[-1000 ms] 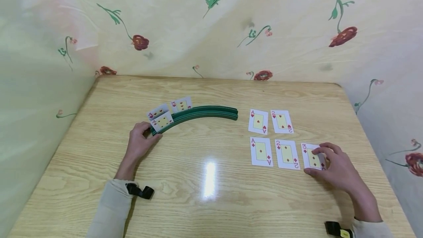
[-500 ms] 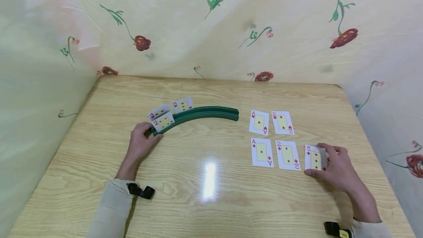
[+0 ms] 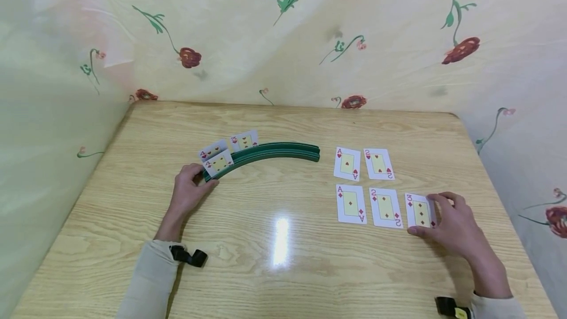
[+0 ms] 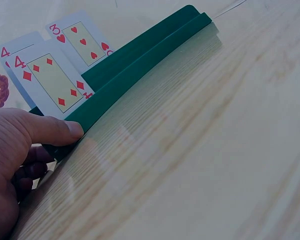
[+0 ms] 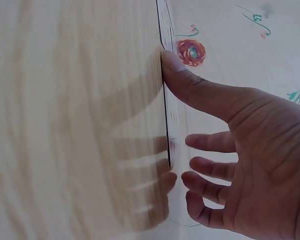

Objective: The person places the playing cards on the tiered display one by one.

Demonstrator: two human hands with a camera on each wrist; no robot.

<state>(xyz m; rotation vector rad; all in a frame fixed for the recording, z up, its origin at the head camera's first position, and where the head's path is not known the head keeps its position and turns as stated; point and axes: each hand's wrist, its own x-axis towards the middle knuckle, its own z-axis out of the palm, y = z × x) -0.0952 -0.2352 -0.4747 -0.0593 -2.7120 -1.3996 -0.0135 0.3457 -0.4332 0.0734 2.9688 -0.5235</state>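
A curved green card holder [image 3: 274, 150] lies left of the middle. My left hand [image 3: 188, 188] grips its left end, thumb in front and fingers behind. The four of diamonds [image 4: 50, 82] stands leaning in it before the four of hearts [image 4: 10, 55], which it partly covers, with the three of hearts [image 4: 77, 40] beside them. On the right my right hand [image 3: 452, 220] holds the three of diamonds [image 3: 418, 210] at the table, thumb at its near edge and index finger at its far edge. In the right wrist view the other fingers [image 5: 210, 187] hover low over the tabletop.
Left of the three of diamonds lie the two of diamonds [image 3: 385, 208] and the ace of diamonds [image 3: 350, 204]. Behind them are the ace of hearts [image 3: 347, 164] and the two of hearts [image 3: 378, 164]. A flowered cloth [image 3: 248, 28] hangs around the wooden table [image 3: 221, 260].
The index finger of my right hand has drawn back from over the three of diamonds to its far edge. The card shifted right, then partly back left. My left hand stays put.
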